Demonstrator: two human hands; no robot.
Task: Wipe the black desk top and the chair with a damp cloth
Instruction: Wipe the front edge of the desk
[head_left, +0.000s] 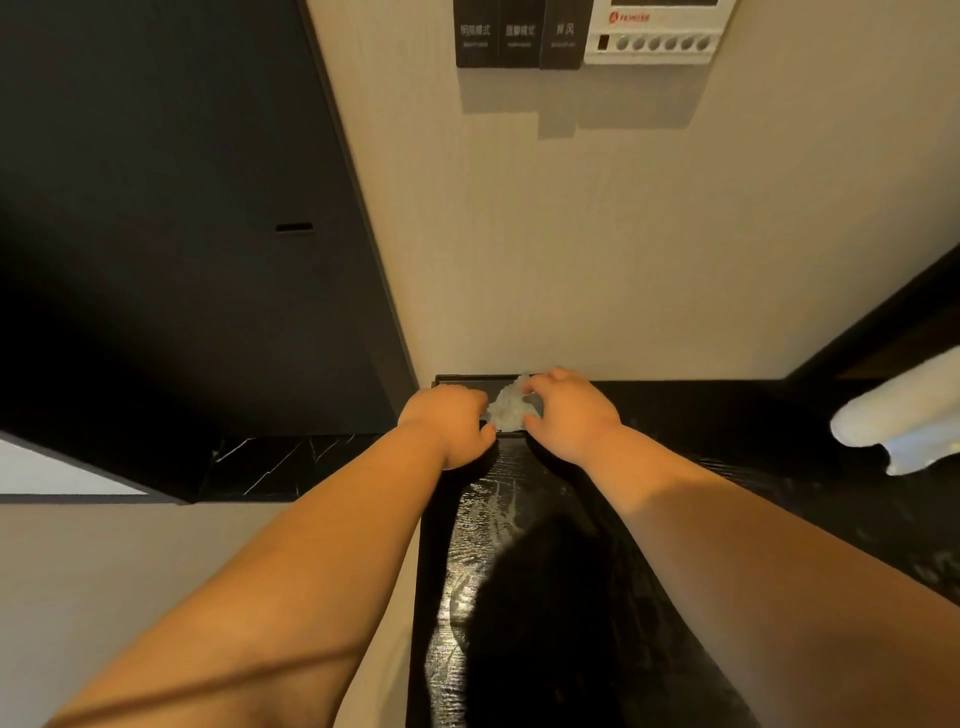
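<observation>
- Cloth (511, 410): small, pale, bunched into a wad, lying at the far left corner of the desk (675, 519), close against the wall (597, 249)
- Left hand (449, 421): touching the wad's left edge, knuckles up, fingers curled under and hidden; cannot tell whether pinching the cloth or only resting against it
- Right hand (569, 415): fingers spread and arched, tips pressing on the wad's top and right side; looks like pinning it down, not a closed pinch
- Looks soft, limp and light; likely to fold and bunch under any push, with no stiffness to hold a shape
- Being damp, probably clings a little to the grained top and drags rather than slides; pale streaks on the desk nearer the body fit a wet film
- Nothing fragile here; firm pressing is safe
- Best taken flat under a palm, with fingers over the leading edge, so the wad does not roll up
- Spreading it first would probably give more contact than the present crumple
- In the corner, fingertips pushing a fold into the seam against the wall likely reach better than a flat palm
- White towel (898, 415) at the right, well apart, untouched
- Chair not in view
</observation>
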